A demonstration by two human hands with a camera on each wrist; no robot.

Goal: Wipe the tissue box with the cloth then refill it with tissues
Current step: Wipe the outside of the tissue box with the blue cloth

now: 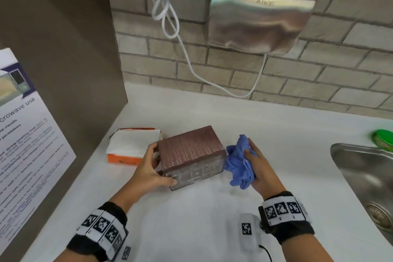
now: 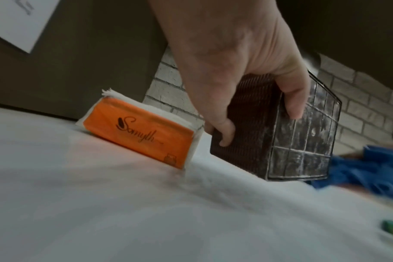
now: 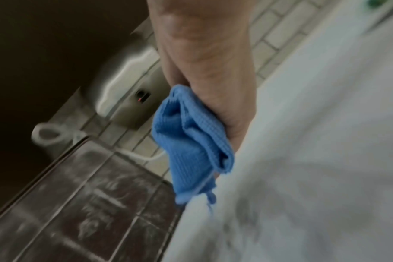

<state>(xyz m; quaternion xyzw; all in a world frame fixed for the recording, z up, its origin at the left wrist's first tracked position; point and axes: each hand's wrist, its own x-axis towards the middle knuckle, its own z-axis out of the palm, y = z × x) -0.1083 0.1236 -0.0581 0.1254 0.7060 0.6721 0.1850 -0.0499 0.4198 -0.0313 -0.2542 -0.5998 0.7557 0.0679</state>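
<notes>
A brown woven tissue box with a dusty gridded near side stands on the white counter. My left hand grips its left end, thumb on the near face, fingers round the far side. My right hand holds a crumpled blue cloth against the box's right end; in the right wrist view the cloth hangs from my curled fingers beside the smeared box face. An orange pack of white tissues lies just left of the box.
A steel sink sits at the right, with a green lid behind it. A hand dryer and its white cable hang on the brick wall. A brown panel with a printed notice bounds the left.
</notes>
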